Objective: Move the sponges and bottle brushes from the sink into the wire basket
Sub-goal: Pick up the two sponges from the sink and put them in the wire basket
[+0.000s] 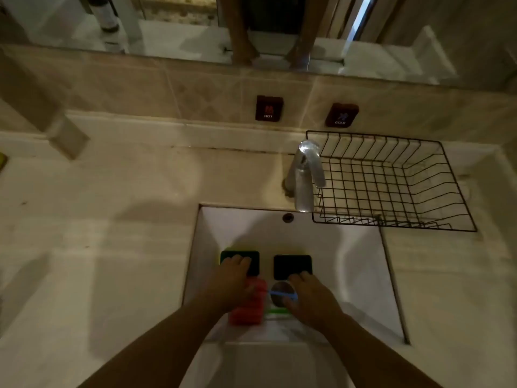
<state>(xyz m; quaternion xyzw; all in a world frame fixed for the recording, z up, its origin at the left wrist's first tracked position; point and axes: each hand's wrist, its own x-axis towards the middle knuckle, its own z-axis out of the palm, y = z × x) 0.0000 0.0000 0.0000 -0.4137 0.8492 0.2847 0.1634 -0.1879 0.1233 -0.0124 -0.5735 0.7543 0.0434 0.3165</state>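
Two dark green sponges lie scrubber side up in the white sink (349, 261). My left hand (232, 281) rests its fingers on the left sponge (253, 261). My right hand (310, 298) touches the near edge of the right sponge (292, 266) with its fingertips. Between my hands lies a red bottle brush head (249, 312), with a blue handle (279, 293) crossing the drain and a green handle (275, 311) just below it. The black wire basket (447, 191) sits on the counter at the back right with nothing in it. Neither hand has lifted anything.
A chrome tap (306, 175) stands behind the sink, close to the basket's left side. HOT (268, 108) and COLD (341, 115) labels hang on the tiled wall under a mirror. Beige countertop (112, 233) stretches to the left.
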